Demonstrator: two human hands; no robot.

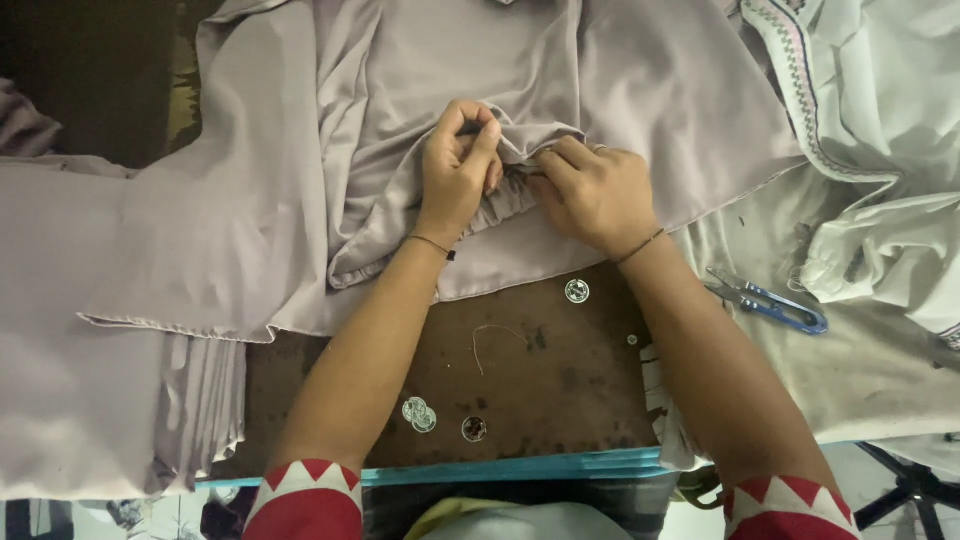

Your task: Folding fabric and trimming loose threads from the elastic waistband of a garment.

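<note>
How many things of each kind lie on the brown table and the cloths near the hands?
Round metal snap buttons: 4
Blue-handled thread snips: 1
Loose thread piece: 1
Lilac garment held by both hands: 1
Total: 7

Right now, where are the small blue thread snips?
In the head view, the blue thread snips lie on the pale cloth at the right side, just right of the right hand's forearm and below the white embroidered fabric.
</note>
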